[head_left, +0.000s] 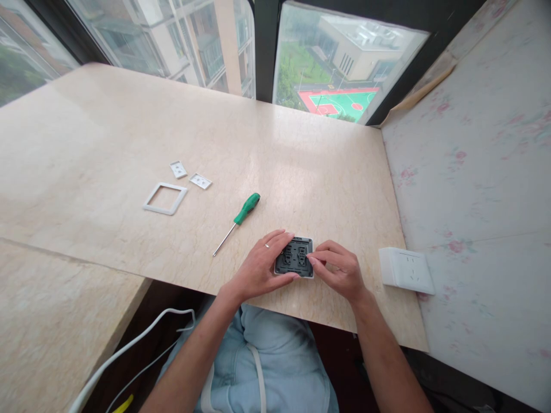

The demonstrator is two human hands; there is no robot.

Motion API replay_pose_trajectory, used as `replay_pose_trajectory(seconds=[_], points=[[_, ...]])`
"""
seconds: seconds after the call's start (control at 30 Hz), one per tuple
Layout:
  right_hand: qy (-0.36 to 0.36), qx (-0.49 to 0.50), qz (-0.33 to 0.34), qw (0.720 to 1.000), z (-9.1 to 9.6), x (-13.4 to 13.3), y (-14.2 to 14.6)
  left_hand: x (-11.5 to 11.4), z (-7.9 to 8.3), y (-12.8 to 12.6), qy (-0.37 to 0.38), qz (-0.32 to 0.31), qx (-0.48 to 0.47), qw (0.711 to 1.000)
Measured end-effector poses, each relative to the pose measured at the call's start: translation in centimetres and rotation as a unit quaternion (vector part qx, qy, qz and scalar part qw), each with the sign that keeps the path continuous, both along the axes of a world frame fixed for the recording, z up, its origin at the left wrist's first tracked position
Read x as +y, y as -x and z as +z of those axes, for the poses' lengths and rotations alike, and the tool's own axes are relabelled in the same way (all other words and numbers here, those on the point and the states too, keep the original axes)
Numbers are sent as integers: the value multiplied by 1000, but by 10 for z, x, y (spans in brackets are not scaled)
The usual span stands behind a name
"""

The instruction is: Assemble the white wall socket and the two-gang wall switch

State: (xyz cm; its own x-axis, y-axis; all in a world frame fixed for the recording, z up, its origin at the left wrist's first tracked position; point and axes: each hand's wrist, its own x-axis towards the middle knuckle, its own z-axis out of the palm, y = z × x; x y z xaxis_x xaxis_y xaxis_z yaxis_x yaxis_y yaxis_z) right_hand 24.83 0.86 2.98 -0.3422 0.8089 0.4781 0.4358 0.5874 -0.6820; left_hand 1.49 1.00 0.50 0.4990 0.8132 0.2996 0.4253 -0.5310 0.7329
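A square wall switch (294,265) with a black inner face and a pale rim lies near the table's front edge. Wrapped around its left side is my left hand (263,263), thumb along the near edge and fingers over the far edge. My right hand (338,267) is closed in a pinch at the switch's right part, its fingertips by the right-hand mechanism. Whatever is between those fingertips is too small to make out. To the left of the switch lies a screwdriver (247,209) with a green handle, its metal tip pointing toward me.
On the stone-look table (327,172) lie a white square frame (154,209) and two small white rocker covers (178,170). A white socket box (407,269) stands at the papered wall on the right. White cables (142,335) hang below the table at left. Windows border the back.
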Motion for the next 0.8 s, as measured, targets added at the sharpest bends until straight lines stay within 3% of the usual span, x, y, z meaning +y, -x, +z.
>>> replay_pose_trajectory(seconds=[0.8], points=[[-18,3,-41,999,1,1,0,0,0,1,10,1,-9,1000]])
